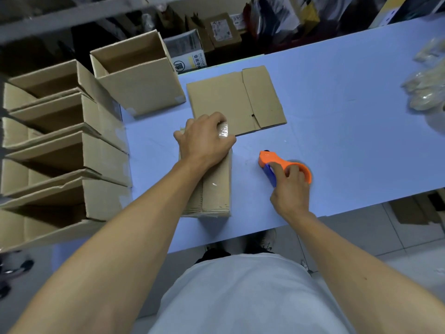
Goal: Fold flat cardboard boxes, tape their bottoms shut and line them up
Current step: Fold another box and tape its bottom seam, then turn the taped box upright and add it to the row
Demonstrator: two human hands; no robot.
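Cardboard box (212, 186), folded up and lying bottom-up on the blue tabletop (337, 104), sits directly in front of the person, with a shiny strip of clear tape running along its centre seam and over the far edge. Its long axis runs away from the body, toward the flat, unfolded box blank (231, 102) that lies just beyond it. The left hand (204, 138) lies on the far end of the box, fingers curled over the taped edge and thumb spread to the left, so its grip is pressing the tape end down over that edge. The right hand (290, 186) is just to the right of the box, apart from it, with its grip wrapped round the orange tape dispenser (284, 165), which rests on the tabletop with its nose pointing away. Judging from the tape already in place, the sealing of this bottom looks close to done; the next move probably calls for turning the box upright and carrying it left. That way lie the finished boxes (60, 150), standing open-topped in a row along the left edge, with one more open box (137, 73) at the far end of the row. The left hand is the nearer one for that move, already on the box and on the row's side.
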